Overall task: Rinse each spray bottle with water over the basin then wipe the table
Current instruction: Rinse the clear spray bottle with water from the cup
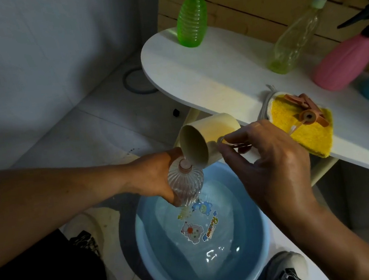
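near the centre of the frame a clear ribbed bottle (186, 185) is gripped round its body by the left hand (157, 176) over the blue basin (257, 236), while a smooth cream cup (204, 140) is pinched by its handle in the right hand (267, 152) and tipped at the bottle's narrow neck. the pour is best kept thin and centred on the neck, so spill falls into the basin. a yellow cloth (311, 132) is left on the white table (212, 75), at right.

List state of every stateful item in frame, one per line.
clear bottle: uncapped, upright over basin, held by left hand
cup: tipped onto bottle mouth, held by right hand
basin: holds water
green bottle: capped, upright on table
pale bottle: capped, upright
pink bottle: capped, upright
spray head: detached, lying on yellow cloth
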Demonstrator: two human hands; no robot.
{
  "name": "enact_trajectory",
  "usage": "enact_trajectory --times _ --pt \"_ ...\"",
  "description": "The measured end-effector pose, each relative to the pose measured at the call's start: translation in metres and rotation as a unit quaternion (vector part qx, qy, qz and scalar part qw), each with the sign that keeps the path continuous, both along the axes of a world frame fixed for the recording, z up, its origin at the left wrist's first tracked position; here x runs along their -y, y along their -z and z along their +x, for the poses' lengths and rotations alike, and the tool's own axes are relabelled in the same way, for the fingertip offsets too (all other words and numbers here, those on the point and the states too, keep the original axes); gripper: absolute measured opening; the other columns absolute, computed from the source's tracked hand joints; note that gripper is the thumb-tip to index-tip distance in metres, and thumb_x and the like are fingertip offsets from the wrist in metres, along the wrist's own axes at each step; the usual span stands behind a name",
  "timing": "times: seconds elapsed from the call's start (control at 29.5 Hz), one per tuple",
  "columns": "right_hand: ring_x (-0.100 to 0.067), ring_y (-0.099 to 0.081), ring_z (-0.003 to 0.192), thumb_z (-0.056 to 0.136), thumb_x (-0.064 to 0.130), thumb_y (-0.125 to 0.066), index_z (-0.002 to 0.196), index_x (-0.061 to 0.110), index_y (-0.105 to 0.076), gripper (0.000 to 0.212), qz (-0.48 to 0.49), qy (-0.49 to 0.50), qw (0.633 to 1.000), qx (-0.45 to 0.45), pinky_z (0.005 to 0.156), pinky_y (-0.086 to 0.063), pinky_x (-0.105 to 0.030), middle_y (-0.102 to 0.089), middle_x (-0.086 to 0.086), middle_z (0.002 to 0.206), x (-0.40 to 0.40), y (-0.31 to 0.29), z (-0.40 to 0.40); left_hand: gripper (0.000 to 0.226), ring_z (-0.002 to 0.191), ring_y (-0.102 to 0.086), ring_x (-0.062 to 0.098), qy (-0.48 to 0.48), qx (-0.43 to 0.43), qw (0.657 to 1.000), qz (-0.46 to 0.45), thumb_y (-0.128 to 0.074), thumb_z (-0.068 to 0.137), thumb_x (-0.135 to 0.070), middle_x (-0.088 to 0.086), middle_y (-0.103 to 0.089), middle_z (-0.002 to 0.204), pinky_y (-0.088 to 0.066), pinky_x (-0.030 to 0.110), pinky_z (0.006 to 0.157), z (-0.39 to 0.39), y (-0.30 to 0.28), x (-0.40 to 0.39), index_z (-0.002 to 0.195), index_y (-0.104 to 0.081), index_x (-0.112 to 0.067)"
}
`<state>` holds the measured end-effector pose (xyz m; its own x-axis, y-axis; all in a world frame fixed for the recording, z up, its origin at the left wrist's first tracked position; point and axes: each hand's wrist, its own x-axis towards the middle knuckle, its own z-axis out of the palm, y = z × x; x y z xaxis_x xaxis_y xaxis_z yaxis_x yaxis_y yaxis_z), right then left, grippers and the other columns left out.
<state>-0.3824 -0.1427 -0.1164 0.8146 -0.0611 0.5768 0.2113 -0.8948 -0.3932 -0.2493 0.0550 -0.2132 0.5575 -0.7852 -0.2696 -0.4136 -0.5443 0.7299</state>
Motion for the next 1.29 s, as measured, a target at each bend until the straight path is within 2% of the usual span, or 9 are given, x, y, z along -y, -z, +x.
enact_trajectory --times 0.14,0.24,0.44,0.71,0.85,1.02,1.15,1.22,1.29 --pt "-0.003 -0.063 0.08 0.088 0.039 -0.073 0.095 0.025 -0.07 0.017 0.092 0.047 0.994 -0.024 0.064 -0.055 -0.038 -0.066 0.014 0.087 0.005 -0.008 0.001 0.1 0.105 -0.065 0.001 -0.002 -0.002 1.0 -0.009 -0.099 0.055 -0.042 -0.023 -0.064 0.118 -0.056 0.021 0.088 0.002 0.001 0.002 0.138 -0.043 -0.042" --pt "-0.003 -0.064 0.08 0.087 0.04 -0.074 0.095 0.025 -0.07 0.017 0.092 0.063 0.994 -0.023 0.065 -0.056 -0.039 -0.067 0.013 0.088 0.009 -0.014 0.001 0.105 0.108 -0.063 0.0 -0.006 0.001 1.0 -0.018 -0.1 0.055 -0.036 -0.02 -0.062 0.123 -0.055 0.018 0.088 0.003 0.0 0.001 0.142 -0.04 -0.041" --pt "-0.012 -0.064 0.08 0.091 0.031 -0.075 0.093 0.021 -0.071 0.011 0.005 0.059 0.998 -0.007 0.062 -0.054 -0.042 -0.068 0.007 0.088 0.014 -0.012 -0.001 0.098 0.105 -0.058 -0.011 -0.019 0.008 0.999 -0.034 -0.101 0.055 -0.03 -0.02 -0.062 0.117 -0.047 0.003 0.076 0.002 -0.003 0.002 0.135 -0.044 -0.037" --pt "-0.024 -0.059 0.076 0.096 0.028 -0.071 0.09 0.016 -0.071 0.014 -0.148 0.05 0.988 0.009 0.055 -0.045 -0.04 -0.064 -0.001 0.084 0.019 0.003 -0.007 0.091 0.104 -0.063 -0.006 -0.034 -0.013 0.997 -0.063 -0.102 0.054 -0.028 -0.017 -0.063 0.116 -0.055 0.013 0.077 0.002 -0.005 0.0 0.125 -0.046 -0.042" --pt "-0.027 -0.057 0.072 0.1 0.025 -0.064 0.088 0.014 -0.071 0.018 -0.214 0.027 0.976 0.017 0.053 -0.044 -0.04 -0.063 -0.005 0.084 0.021 0.008 -0.008 0.091 0.105 -0.061 -0.008 -0.035 -0.02 0.997 -0.064 -0.102 0.055 -0.025 -0.018 -0.061 0.116 -0.051 0.009 0.073 0.001 -0.007 -0.003 0.125 -0.045 -0.041" --pt "-0.03 -0.056 0.069 0.098 0.014 -0.064 0.086 0.012 -0.071 0.014 -0.27 0.005 0.962 0.039 0.055 -0.043 -0.042 -0.064 -0.007 0.083 0.019 0.012 -0.007 0.091 0.106 -0.058 -0.011 -0.038 -0.006 0.998 -0.059 -0.102 0.055 -0.029 -0.021 -0.059 0.116 -0.05 0.008 0.072 -0.001 -0.009 -0.005 0.122 -0.043 -0.047" --pt "-0.03 -0.052 0.067 0.091 0.009 -0.072 0.088 0.012 -0.07 0.005 -0.326 -0.015 0.944 0.054 0.063 -0.033 -0.038 -0.06 -0.008 0.081 0.017 0.006 -0.009 0.091 0.105 -0.059 -0.011 -0.04 -0.005 0.998 -0.055 -0.102 0.054 -0.033 -0.022 -0.06 0.115 -0.05 0.008 0.072 -0.003 -0.012 -0.006 0.123 -0.043 -0.047" --pt "-0.029 -0.051 0.067 0.091 0.009 -0.072 0.089 0.013 -0.07 0.004 -0.331 -0.011 0.941 0.06 0.066 -0.027 -0.036 -0.061 -0.008 0.081 0.018 0.003 -0.009 0.092 0.103 -0.059 -0.013 -0.041 -0.004 0.998 -0.056 -0.102 0.054 -0.032 -0.021 -0.061 0.114 -0.049 0.006 0.071 -0.003 -0.014 -0.005 0.123 -0.044 -0.044" --pt "-0.03 -0.053 0.068 0.094 0.012 -0.069 0.089 0.012 -0.072 0.006 -0.314 -0.004 0.947 0.066 0.066 -0.03 -0.036 -0.063 -0.008 0.084 0.019 0.001 -0.008 0.093 0.104 -0.06 -0.012 -0.043 -0.011 0.997 -0.056 -0.102 0.054 -0.031 -0.019 -0.062 0.114 -0.05 0.008 0.071 -0.004 -0.017 -0.004 0.125 -0.043 -0.043"
